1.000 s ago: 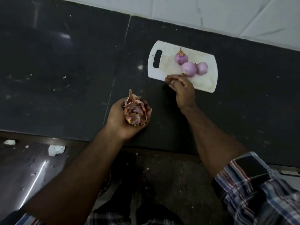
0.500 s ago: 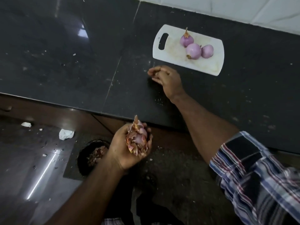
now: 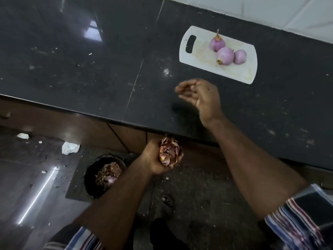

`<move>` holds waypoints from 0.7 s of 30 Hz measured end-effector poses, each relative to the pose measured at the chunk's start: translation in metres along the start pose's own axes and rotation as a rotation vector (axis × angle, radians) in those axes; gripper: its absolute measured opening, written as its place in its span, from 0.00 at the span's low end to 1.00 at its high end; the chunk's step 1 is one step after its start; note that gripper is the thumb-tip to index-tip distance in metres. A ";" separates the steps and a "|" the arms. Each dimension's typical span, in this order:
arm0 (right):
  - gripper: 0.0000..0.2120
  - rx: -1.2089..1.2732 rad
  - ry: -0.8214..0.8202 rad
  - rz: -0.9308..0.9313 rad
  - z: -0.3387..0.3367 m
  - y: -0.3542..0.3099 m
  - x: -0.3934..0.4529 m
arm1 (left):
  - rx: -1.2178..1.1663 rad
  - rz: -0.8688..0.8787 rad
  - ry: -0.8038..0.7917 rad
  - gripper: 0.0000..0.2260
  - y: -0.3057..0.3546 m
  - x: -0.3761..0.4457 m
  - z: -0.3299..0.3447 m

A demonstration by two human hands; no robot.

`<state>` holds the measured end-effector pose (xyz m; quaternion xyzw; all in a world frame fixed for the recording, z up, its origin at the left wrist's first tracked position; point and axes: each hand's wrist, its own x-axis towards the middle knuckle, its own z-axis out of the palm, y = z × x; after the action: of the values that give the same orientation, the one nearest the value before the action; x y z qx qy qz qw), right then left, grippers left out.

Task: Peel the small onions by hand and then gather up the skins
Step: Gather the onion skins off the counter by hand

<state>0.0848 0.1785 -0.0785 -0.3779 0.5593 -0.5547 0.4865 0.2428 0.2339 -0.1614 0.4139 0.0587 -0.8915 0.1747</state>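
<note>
Three peeled purple onions (image 3: 225, 55) lie together on a small white cutting board (image 3: 200, 53) at the back of the black counter (image 3: 81, 65). My left hand (image 3: 153, 159) is below the counter's front edge and grips a bunch of dry onion skins (image 3: 169, 152). My right hand (image 3: 203, 98) hovers over the counter, in front of the board. Its fingers are curled toward the thumb and blurred. Nothing shows between them.
On the floor to the left of my left hand stands a dark round bin (image 3: 90, 170) with onion skins inside. A crumpled white scrap (image 3: 70, 147) and small bits lie on the floor. White wall tiles (image 3: 252, 9) run behind the counter.
My left hand carried the skins off the counter and down below its edge, toward the bin. My right hand drew back from the board's edge toward me.
</note>
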 end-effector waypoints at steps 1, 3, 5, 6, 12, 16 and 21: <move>0.13 -0.086 0.052 -0.022 -0.003 0.000 0.007 | -0.004 -0.006 -0.008 0.10 0.000 0.001 -0.001; 0.13 -0.170 0.078 -0.022 0.001 0.009 0.007 | 0.002 -0.021 -0.031 0.10 0.001 0.001 -0.003; 0.13 -0.202 -0.001 -0.032 0.018 0.021 -0.012 | 0.014 -0.028 -0.043 0.10 0.003 0.003 -0.005; 0.14 -0.210 -0.056 -0.024 0.028 0.026 -0.026 | 0.017 -0.036 -0.049 0.11 0.004 0.003 -0.005; 0.15 -0.081 -0.045 0.066 0.037 0.012 -0.041 | 0.066 -0.068 -0.029 0.13 0.009 -0.004 -0.009; 0.11 -0.354 0.123 -0.020 0.041 0.009 -0.027 | 0.101 -0.081 0.017 0.11 0.012 -0.008 -0.009; 0.11 -0.370 0.054 -0.120 0.089 0.042 -0.102 | 0.100 -0.030 -0.051 0.14 0.015 -0.021 -0.011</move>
<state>0.1999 0.2588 -0.0991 -0.4785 0.6412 -0.4803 0.3594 0.2688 0.2278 -0.1524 0.3985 0.0156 -0.9060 0.1419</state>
